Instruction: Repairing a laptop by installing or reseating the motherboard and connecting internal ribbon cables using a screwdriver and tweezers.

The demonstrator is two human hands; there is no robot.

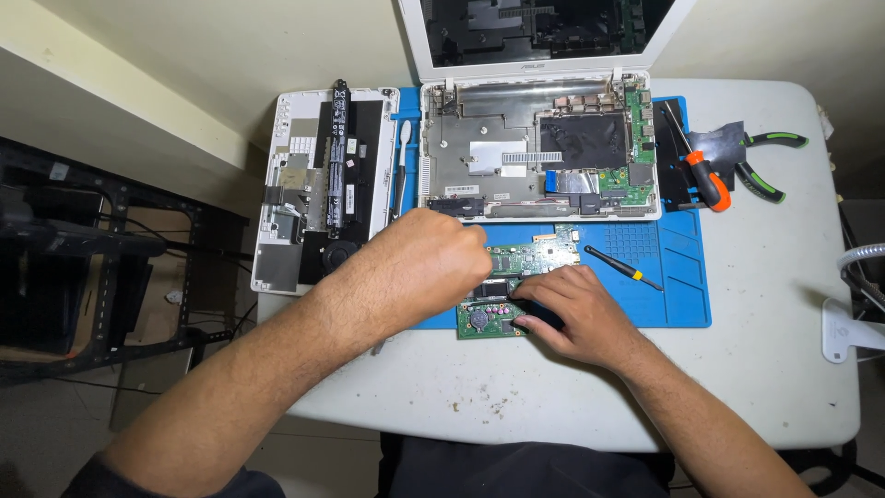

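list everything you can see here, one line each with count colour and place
circuit board: 1, green, on the mat under both hands
opened laptop: 1, white, back of the table
bottom cover: 1, white and black, left of the laptop
work mat: 1, blue, under the laptop
black screwdriver: 1, black, on the mat right of the board
orange screwdriver: 1, orange, right of the laptop
pliers: 1, green and black, far right
table: 1, white
left hand: 1, closed, on the board's left end
right hand: 1, pressing the board
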